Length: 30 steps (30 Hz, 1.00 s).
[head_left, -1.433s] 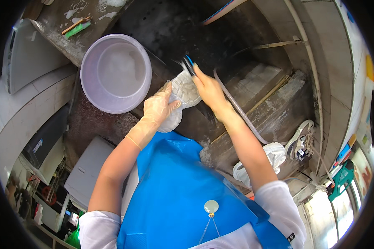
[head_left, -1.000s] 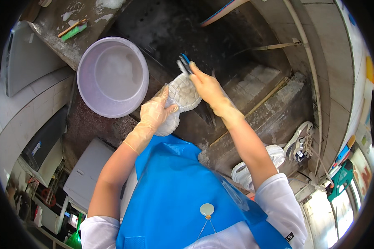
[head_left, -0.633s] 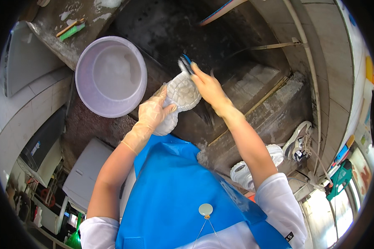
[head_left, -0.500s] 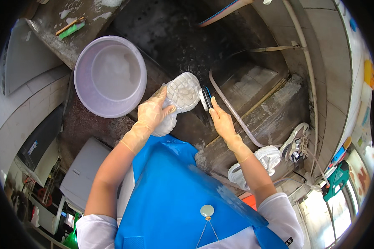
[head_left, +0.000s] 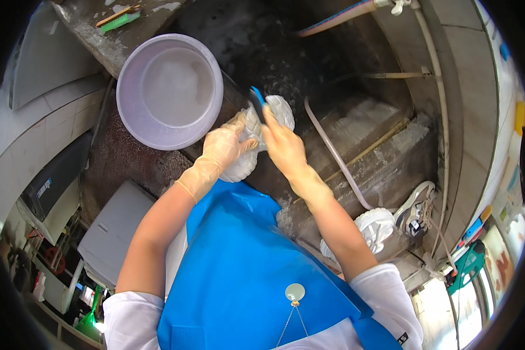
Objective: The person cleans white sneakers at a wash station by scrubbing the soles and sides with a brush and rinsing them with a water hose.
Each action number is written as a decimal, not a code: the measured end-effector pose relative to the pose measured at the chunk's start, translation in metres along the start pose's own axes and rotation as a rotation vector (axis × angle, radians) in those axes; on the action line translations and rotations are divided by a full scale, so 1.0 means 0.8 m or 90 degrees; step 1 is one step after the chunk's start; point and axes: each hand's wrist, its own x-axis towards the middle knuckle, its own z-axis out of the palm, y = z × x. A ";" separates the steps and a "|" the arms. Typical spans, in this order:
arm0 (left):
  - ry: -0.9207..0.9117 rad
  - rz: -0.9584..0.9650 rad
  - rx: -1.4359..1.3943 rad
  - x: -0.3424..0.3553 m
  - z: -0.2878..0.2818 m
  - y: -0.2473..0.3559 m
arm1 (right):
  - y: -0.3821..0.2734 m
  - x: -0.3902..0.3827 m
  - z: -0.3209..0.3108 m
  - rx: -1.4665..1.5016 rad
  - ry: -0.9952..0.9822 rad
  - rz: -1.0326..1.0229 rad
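Observation:
A white shoe is held over the dark wet trough, its chunky sole turned partly up. My left hand, in a thin translucent glove, is closed around the shoe's middle. Gloved as well, my right hand grips a brush with a black and blue handle. The brush is over the sole; its bristles are hidden, so contact cannot be made out. Part of the shoe is covered by both hands.
A pale purple basin of cloudy water stands left of the shoe. A green-bristled brush lies on the far-left ledge. To the right are a pale hose, another white shoe and a grey sneaker.
My right hand has moved left and away from me, taking the brush from beside the sole to over it. The shoe has tilted. The whole view has shifted slightly.

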 end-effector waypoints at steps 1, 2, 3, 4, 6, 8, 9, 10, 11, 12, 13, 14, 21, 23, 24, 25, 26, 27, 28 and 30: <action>-0.015 -0.010 -0.008 0.006 -0.006 0.005 | -0.013 0.026 0.001 -0.059 -0.013 -0.029; -0.040 -0.021 -0.017 0.006 -0.009 0.006 | -0.012 0.017 0.002 -0.083 -0.012 -0.034; -0.062 -0.037 -0.029 0.004 -0.010 0.004 | -0.006 -0.001 0.000 -0.106 -0.015 -0.045; -0.038 -0.029 -0.029 -0.001 -0.006 -0.002 | 0.001 -0.023 -0.002 -0.130 -0.017 -0.056; 0.058 0.043 -0.052 -0.004 0.021 -0.023 | 0.016 -0.095 -0.020 -0.128 -0.084 -0.002; 0.054 0.048 -0.064 0.001 0.016 -0.018 | 0.013 -0.092 -0.016 -0.160 -0.037 -0.024; -0.002 0.019 -0.066 0.004 0.001 -0.007 | 0.001 -0.050 -0.004 -0.147 0.002 -0.030; 0.000 0.018 -0.033 0.004 0.003 -0.007 | -0.013 -0.005 0.006 -0.130 -0.001 -0.043; 0.024 0.037 -0.048 0.004 0.008 -0.011 | -0.021 0.024 0.011 -0.113 -0.004 -0.060; 0.047 0.057 -0.063 0.002 0.013 -0.016 | -0.020 0.024 0.013 -0.133 -0.022 -0.069; 0.069 0.077 -0.078 0.003 0.017 -0.021 | -0.018 0.011 0.008 -0.137 -0.039 -0.045; 0.043 0.040 -0.048 0.001 0.023 -0.026 | -0.010 -0.027 -0.001 -0.143 -0.072 -0.020; -0.076 -0.019 -0.068 0.011 -0.010 -0.006 | -0.025 0.035 0.012 -0.172 -0.034 -0.058; 0.064 0.074 -0.139 0.001 0.009 -0.019 | -0.022 -0.004 0.004 -0.170 -0.045 -0.042; 0.035 0.052 -0.118 0.001 0.019 -0.028 | -0.013 -0.045 -0.005 -0.178 -0.067 -0.028; 0.022 0.031 -0.121 0.001 0.015 -0.025 | -0.001 -0.088 -0.016 -0.185 -0.083 -0.014; 0.063 0.063 -0.119 -0.002 0.019 -0.025 | -0.009 -0.118 -0.034 -0.172 -0.146 0.026; 0.105 0.095 -0.117 -0.006 0.021 -0.025 | -0.011 -0.121 -0.029 -0.140 -0.114 0.018; 0.066 0.064 -0.125 0.001 0.022 -0.027 | -0.002 -0.097 -0.013 -0.140 -0.066 -0.011; -0.097 -0.017 -0.064 0.007 -0.015 -0.003 | -0.029 -0.014 0.009 -0.147 -0.034 -0.019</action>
